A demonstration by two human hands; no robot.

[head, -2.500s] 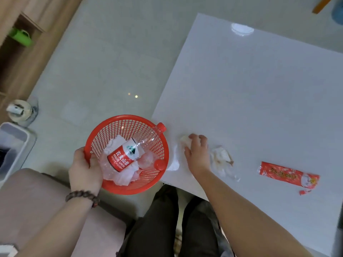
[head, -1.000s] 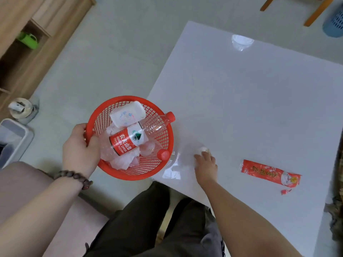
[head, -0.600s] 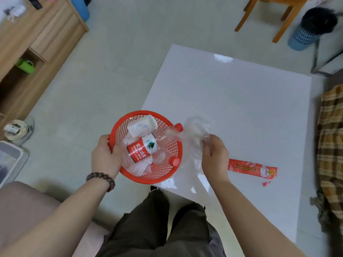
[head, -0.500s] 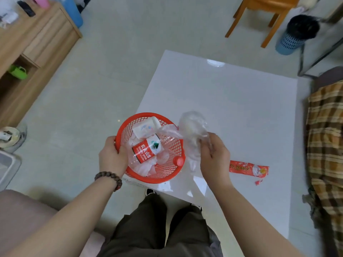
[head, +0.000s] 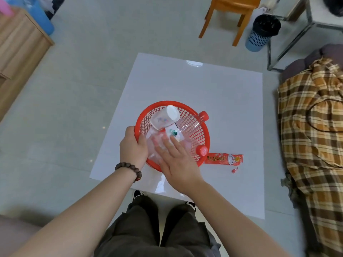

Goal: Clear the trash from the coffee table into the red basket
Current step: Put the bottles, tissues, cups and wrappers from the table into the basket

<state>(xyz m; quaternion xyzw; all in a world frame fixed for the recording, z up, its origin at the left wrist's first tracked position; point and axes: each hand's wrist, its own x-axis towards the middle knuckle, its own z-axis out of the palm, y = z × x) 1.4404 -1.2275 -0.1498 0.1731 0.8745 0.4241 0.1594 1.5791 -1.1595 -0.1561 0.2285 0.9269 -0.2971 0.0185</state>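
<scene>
Over a white coffee table [head: 185, 86], a person's left hand [head: 132, 148] grips the near-left rim of a red basket [head: 201, 143], fingers curled over the edge and thumb outside, a bead bracelet [head: 130, 168] on the wrist. The right hand [head: 178, 162] lies flat, fingers spread and straight, pressing down on clear plastic [head: 154, 145] inside the basket. Among the contents are a white cup [head: 164, 118] tipped on its side and a clear bottle [head: 187, 124] whose red cap [head: 203, 115] juts past the far-right rim; a second red cap [head: 202, 150] sits at the right rim. On the table just right of the basket lies a red wrapper [head: 224, 159], with a small red scrap [head: 234, 170] near it. Beyond the table stand a wooden chair [head: 232, 10] and a blue bin [head: 262, 32]; a plaid cloth [head: 313, 136] lies at right.
</scene>
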